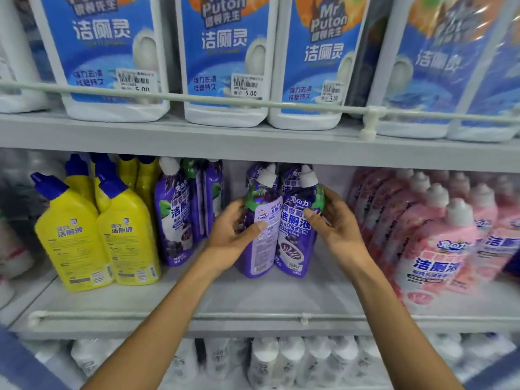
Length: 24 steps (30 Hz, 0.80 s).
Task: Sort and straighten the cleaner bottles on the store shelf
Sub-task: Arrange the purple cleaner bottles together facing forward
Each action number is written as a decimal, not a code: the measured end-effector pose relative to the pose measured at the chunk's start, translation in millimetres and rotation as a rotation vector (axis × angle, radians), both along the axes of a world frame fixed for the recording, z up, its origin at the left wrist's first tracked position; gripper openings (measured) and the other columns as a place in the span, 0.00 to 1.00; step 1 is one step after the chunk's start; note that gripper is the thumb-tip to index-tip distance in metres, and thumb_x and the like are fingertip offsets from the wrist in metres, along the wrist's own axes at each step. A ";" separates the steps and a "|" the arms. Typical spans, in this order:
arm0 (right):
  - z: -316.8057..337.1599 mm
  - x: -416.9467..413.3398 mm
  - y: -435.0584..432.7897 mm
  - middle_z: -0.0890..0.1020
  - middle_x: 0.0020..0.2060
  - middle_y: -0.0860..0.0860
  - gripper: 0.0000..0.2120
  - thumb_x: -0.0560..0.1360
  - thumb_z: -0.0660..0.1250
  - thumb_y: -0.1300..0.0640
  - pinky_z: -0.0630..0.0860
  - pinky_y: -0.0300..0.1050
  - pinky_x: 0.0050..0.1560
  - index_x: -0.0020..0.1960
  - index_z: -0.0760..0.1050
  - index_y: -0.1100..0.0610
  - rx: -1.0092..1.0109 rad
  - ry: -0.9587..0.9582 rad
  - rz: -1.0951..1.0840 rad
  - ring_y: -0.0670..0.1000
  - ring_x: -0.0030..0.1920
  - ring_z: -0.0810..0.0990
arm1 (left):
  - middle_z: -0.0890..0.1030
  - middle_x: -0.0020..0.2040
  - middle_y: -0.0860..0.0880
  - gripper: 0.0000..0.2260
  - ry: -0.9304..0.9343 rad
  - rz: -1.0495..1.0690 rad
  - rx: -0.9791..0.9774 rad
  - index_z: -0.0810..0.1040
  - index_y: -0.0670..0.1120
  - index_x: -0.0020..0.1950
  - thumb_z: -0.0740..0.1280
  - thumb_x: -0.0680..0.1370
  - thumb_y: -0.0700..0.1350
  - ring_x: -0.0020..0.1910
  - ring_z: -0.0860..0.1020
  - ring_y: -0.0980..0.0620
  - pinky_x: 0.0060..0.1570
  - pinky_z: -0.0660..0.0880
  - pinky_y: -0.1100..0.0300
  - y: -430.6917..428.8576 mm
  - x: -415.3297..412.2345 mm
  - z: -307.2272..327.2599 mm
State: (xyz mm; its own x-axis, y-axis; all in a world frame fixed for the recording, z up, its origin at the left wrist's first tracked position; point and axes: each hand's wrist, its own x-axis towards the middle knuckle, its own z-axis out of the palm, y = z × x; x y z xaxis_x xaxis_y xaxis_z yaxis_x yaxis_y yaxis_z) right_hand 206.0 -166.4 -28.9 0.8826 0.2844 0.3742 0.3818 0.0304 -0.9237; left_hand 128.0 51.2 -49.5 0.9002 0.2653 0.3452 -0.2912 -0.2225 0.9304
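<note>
On the middle shelf (253, 299) the left purple bottle (263, 237) and right purple bottle (295, 237) stand touching. The left hand (229, 237) curls round one, the right hand (337, 229) round the other. The rear purple bottles (289, 175) are mostly hidden.

The top edge cuts off the blue-labelled white bottles (225, 52); the rightmost blur. The pink bottles (439, 249) and the bottom-row white bottles (281, 361) are smeared. Your left hand (228, 235) partly vanishes behind the left purple bottle (263, 254), your right hand (334, 229) behind the right purple bottle (295, 243).
</note>
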 end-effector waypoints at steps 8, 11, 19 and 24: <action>-22.2 4.6 14.3 0.88 0.53 0.54 0.18 0.76 0.76 0.56 0.83 0.61 0.57 0.63 0.78 0.60 0.012 0.077 -0.091 0.58 0.54 0.87 | 0.84 0.59 0.55 0.28 -0.045 0.080 -0.005 0.74 0.57 0.65 0.80 0.72 0.39 0.57 0.82 0.59 0.55 0.77 0.66 -19.1 10.4 -2.6; -18.7 10.6 10.2 0.87 0.55 0.54 0.18 0.77 0.74 0.55 0.84 0.59 0.56 0.64 0.77 0.59 -0.019 0.072 -0.030 0.57 0.54 0.87 | 0.81 0.65 0.57 0.32 0.023 -0.157 0.028 0.69 0.63 0.71 0.78 0.73 0.42 0.65 0.79 0.57 0.64 0.76 0.62 -3.5 13.8 14.4; -19.7 20.5 3.3 0.87 0.55 0.54 0.16 0.79 0.71 0.59 0.85 0.51 0.53 0.65 0.77 0.60 -0.027 0.059 0.054 0.56 0.54 0.87 | 0.84 0.58 0.53 0.34 0.046 -0.097 0.091 0.71 0.53 0.69 0.84 0.68 0.45 0.56 0.83 0.58 0.57 0.80 0.59 -9.3 27.0 19.6; -22.7 20.9 3.9 0.88 0.53 0.53 0.15 0.79 0.71 0.63 0.84 0.45 0.49 0.65 0.77 0.62 0.013 0.070 0.064 0.53 0.52 0.88 | 0.78 0.65 0.54 0.48 0.017 0.086 0.181 0.65 0.60 0.73 0.86 0.58 0.61 0.63 0.80 0.54 0.62 0.80 0.49 -11.6 36.2 4.2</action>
State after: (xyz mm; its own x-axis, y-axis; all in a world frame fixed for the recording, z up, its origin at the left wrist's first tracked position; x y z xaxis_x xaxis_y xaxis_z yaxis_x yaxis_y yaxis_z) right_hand 226.9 -162.6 -51.6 0.8869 0.3365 0.3165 0.3133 0.0653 -0.9474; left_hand 164.2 39.7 -45.3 0.8832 0.2765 0.3789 -0.2482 -0.4100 0.8777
